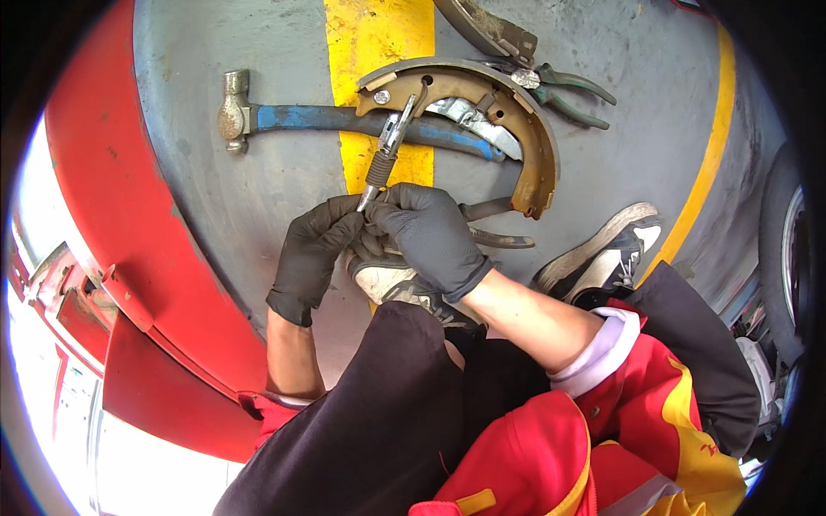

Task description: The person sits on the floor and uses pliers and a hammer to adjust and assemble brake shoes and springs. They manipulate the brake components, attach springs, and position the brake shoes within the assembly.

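Both my hands wear black gloves and meet at the lower end of a metal brake adjuster strut (pixel 389 138) with a coil spring around it. My left hand (pixel 316 248) pinches the strut's end between thumb and fingers. My right hand (pixel 429 226) is closed at that same end; its fingertips are partly hidden. The strut's far end meets a curved brake shoe (pixel 539 138), near a bent metal hook on its web. A silvery lever (pixel 477 122) lies along the shoe's inner side. Under the shoe runs a ball-peen hammer (pixel 290 118) with a blue and black handle.
Green-handled pliers (pixel 574 97) lie beyond the shoe, beside a second brake shoe (pixel 490 29). Another tool's handles (pixel 500 238) show past my right hand. A red painted panel (pixel 106 148) curves along the left. A wheel (pixel 777 258) stands at the far right.
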Motion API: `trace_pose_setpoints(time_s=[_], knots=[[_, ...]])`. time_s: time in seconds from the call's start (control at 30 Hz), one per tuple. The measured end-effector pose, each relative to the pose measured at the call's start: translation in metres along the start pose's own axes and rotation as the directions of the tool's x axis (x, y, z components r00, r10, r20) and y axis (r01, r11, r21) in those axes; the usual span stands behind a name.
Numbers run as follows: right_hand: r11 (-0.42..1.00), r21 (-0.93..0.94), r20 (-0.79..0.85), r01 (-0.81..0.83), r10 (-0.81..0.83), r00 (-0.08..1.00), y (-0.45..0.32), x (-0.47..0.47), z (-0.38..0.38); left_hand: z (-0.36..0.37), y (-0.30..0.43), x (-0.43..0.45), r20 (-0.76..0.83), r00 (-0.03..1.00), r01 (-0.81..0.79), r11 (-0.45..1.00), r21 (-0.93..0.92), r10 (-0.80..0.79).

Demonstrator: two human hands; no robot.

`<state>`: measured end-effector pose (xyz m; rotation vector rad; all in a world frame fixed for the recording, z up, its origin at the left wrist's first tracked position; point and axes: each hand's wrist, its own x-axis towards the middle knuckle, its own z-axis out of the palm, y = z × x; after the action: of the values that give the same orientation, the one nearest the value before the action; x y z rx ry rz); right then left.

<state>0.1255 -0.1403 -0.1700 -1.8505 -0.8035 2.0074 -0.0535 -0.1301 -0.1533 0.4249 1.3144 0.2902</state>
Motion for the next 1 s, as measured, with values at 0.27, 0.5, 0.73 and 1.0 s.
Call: trace_pose_setpoints(time_s=[0.27,0.5,0.73,1.0], knots=[[0.927,0.375,0.170,-0.011,-0.057,0.984,0.000,0.002,-0.014,0.027,-0.018,0.001,-0.231,0.967,-0.122,0.992,-0.026,0.112],[0.918,0.392,0.166,-0.066,0.000,0.986,0.001,-0.004,-0.009,0.029,-0.030,0.006,-0.240,0.966,-0.140,0.978,-0.158,0.100],[0.952,-0.269,-0.045,0.145,-0.163,0.986,-0.008,0.000,-0.006,0.030,-0.025,0.002,-0.263,0.957,-0.169,0.973,-0.156,0.124],[0.990,0.077,0.133,0.119,-0.129,0.983,0.007,0.012,-0.011,0.033,-0.037,0.010,-0.313,0.948,-0.131,0.969,-0.209,0.061]])
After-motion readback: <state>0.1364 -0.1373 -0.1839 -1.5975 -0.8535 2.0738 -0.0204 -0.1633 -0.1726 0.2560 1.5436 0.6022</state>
